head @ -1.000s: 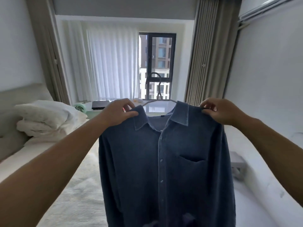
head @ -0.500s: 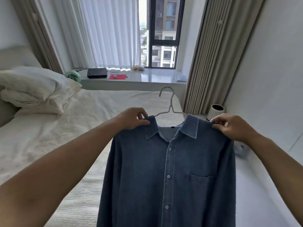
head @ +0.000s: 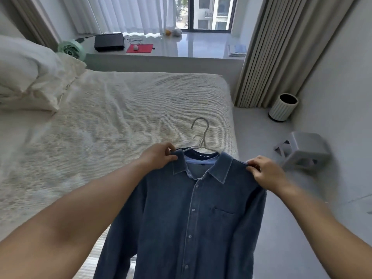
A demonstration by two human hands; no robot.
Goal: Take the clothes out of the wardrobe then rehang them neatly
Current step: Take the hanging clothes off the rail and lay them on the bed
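Above the near corner of the bed (head: 124,109), a blue denim shirt (head: 193,214) hung on a white wire hanger (head: 201,135), buttoned front toward the camera and chest pocket on the right of the picture. A second hook showed just behind the first, and a darker collar lay inside the shirt's own. The left hand (head: 159,158) pinched the shirt's shoulder beside the collar, its fingers (head: 171,151) curled round the cloth. The right hand (head: 265,172) gripped the other shoulder the same way, fingers closed on the fabric. Both forearms reached out from the lower corners. White pillows (head: 30,71) were piled at the left of the bed. Beyond it, a window ledge (head: 191,45) carried a black box (head: 109,41), a red mat (head: 140,48) and a green fan (head: 70,49). On the grey floor to the right stood a ribbed white bin (head: 283,107) near the beige curtain (head: 273,51), and a grey plastic stool (head: 302,150) lay tipped on its side.
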